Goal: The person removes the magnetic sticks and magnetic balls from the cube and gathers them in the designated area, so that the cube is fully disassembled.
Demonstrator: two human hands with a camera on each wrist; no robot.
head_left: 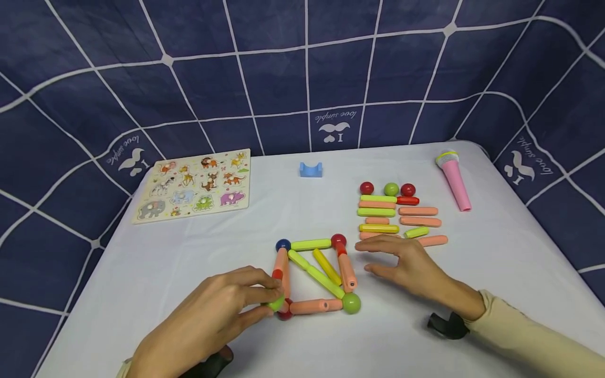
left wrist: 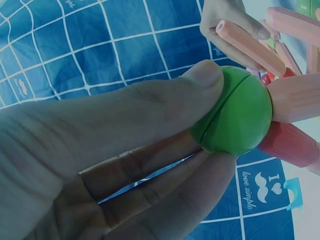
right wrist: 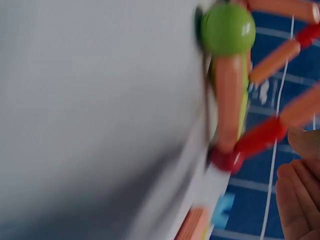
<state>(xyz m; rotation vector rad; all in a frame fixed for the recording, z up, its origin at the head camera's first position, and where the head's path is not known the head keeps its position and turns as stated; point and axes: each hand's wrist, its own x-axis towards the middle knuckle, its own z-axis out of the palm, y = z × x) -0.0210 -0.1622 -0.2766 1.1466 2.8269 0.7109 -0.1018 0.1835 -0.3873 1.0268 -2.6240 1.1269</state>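
Note:
My left hand (head_left: 215, 310) pinches a green ball (left wrist: 235, 111) between thumb and fingertips. A salmon rod (left wrist: 295, 97) and a red rod (left wrist: 290, 145) meet the ball in the left wrist view. Below lies a four-sided frame of rods with a blue ball (head_left: 283, 245), red balls and another green ball (head_left: 351, 303) at its corners. A light green rod (head_left: 316, 274) crosses it diagonally, and a yellow rod (head_left: 327, 266) lies inside. Salmon rods rise from several corners. My right hand (head_left: 408, 268) is held beside the frame's right side, fingers relaxed, holding nothing.
Loose rods (head_left: 420, 221) lie in rows at the right, with a red ball (head_left: 366, 188) and other balls behind them. Beyond stands a blue cradle-shaped piece (head_left: 311, 169). An animal puzzle board (head_left: 196, 186) is at back left, a pink toy microphone (head_left: 455, 178) at back right.

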